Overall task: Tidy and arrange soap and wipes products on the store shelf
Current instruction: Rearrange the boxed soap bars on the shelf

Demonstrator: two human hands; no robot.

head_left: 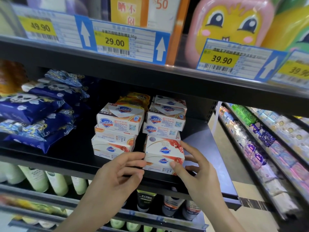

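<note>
The soap boxes (120, 121) stood in two stacks at the centre of the black shelf (66, 158), mostly squared, though the left stack looked slightly askew. The blue wipes (38, 113) at the left of the frame lay in a loose, slumped heap, so that part seemed still to do. The front box (164, 152), low in the right stack, sat between both hands: the left hand (120, 173) touched its left edge with curled fingers, and the right hand (194, 168) pinched its right end, thumb on the front.
</note>
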